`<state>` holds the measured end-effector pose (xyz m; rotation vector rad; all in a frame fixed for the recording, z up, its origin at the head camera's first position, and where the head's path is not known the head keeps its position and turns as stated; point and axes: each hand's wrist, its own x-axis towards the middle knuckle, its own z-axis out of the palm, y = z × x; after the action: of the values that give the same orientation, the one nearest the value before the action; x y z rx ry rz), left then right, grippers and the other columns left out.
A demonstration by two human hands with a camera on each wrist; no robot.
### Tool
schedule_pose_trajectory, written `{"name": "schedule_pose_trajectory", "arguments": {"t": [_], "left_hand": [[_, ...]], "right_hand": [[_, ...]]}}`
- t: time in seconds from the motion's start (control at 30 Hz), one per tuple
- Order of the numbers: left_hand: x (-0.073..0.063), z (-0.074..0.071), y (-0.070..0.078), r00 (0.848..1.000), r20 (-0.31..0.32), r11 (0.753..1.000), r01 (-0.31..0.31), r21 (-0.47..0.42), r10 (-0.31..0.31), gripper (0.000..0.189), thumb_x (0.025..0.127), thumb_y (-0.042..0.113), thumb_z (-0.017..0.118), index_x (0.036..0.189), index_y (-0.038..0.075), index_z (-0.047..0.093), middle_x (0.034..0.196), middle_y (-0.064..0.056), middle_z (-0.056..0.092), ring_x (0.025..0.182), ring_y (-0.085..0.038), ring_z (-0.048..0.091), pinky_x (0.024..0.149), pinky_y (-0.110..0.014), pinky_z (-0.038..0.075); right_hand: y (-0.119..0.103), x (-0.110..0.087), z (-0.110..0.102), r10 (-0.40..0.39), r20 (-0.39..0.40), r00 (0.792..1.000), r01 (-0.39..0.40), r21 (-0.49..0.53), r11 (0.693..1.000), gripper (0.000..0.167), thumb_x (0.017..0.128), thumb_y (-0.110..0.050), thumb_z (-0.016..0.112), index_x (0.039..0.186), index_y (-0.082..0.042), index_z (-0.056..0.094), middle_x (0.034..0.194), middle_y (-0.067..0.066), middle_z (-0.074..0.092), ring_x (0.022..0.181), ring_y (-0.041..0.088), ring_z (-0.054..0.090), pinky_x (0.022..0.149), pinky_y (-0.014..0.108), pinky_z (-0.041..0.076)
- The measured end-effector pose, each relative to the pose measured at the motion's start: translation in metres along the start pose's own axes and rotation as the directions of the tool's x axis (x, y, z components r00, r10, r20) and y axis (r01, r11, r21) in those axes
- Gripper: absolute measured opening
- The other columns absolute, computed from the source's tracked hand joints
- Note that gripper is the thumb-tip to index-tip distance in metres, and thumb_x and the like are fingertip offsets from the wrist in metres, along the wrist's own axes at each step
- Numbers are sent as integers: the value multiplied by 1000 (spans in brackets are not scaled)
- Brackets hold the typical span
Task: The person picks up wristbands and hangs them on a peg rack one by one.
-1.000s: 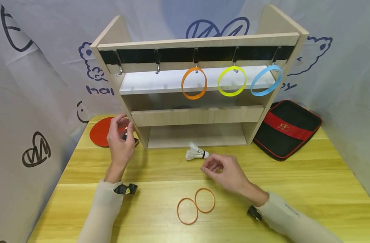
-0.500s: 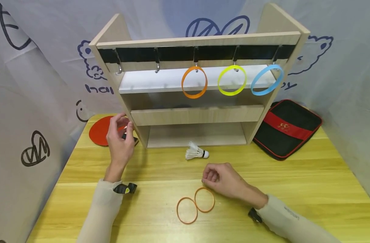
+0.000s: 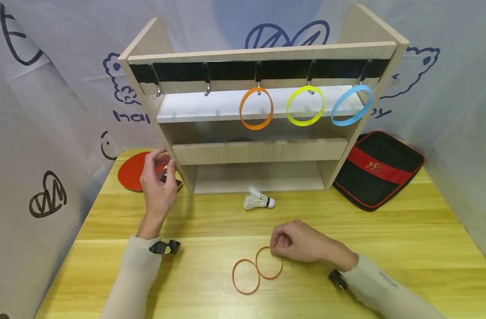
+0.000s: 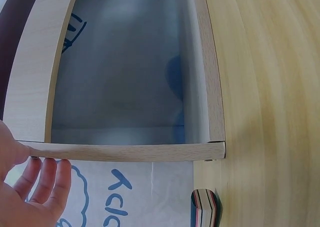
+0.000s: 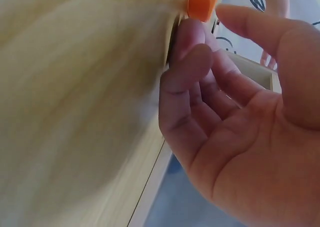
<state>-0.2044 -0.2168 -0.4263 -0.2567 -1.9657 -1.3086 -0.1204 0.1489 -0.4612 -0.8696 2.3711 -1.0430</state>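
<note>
So, orange ring point(image 5: 201, 4) btwn R fingers point(image 5: 191, 64), contact unclear.

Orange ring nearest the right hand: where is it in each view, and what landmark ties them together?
Head: orange ring, lower middle, at the right hand.
Left wrist: not in it.
Right wrist: orange ring, top edge, right of centre, by the fingers.
Shared landmark: the wooden rack.

Two touching orange rings point(image 3: 258, 271), upright shelf point(image 3: 260, 152)
</note>
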Motion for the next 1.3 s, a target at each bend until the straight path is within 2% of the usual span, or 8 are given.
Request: {"name": "schedule_pose_trajectory", "arguments": {"t": [0.17,0.47,0.8,1.17,1.3], "left_hand": [[0,0,0,1000,1,1000,-2,-1,2,33,104,-7,65,136,-9,62,116,-30,68,106,-3,62,96,-7,55],[-1,1,1,1000,4,1000,-3,1,3,32,104,-6,65,136,-10,62,116,-30,68,106,-3,63,97,-8,55],[-1,-2,1,1000,6,1000,7,12,-7,33,104,-5,65,137,-9,61,117,-29,69,107,-2,62,99,-10,56],[-1,-1,1,1000,10,1000,8,5,-8,33,104,-6,64,137,-9,61,118,-29,68,107,-3,62,98,-9,56],[-1,-1,0,1000,9,1000,15,10,-15,33,104,-6,65,137,-9,61,118,-29,69,107,-4,62,96,-7,55]], "right_hand": [[1,-1,-1,4,20,1000,-4,2,1000,9,100,-13,78,91,-16,76,77,-11,66,70,-4,57,65,18,53],[4,-3,-2,29,-37,999,-27,52,998,8,100,-12,79,93,-16,77,80,-9,70,73,-2,62,68,20,56],[6,-6,-15,48,-76,996,-38,128,991,7,99,-13,81,94,-17,76,85,-4,76,78,3,68,73,22,60],[3,-6,-20,43,-170,985,-5,216,976,11,100,-15,81,107,-8,76,96,4,80,85,7,72,75,24,63],[-2,-5,-22,74,-224,972,-6,288,957,17,100,-11,80,115,-5,76,100,6,80,88,15,76,78,25,64]]}}
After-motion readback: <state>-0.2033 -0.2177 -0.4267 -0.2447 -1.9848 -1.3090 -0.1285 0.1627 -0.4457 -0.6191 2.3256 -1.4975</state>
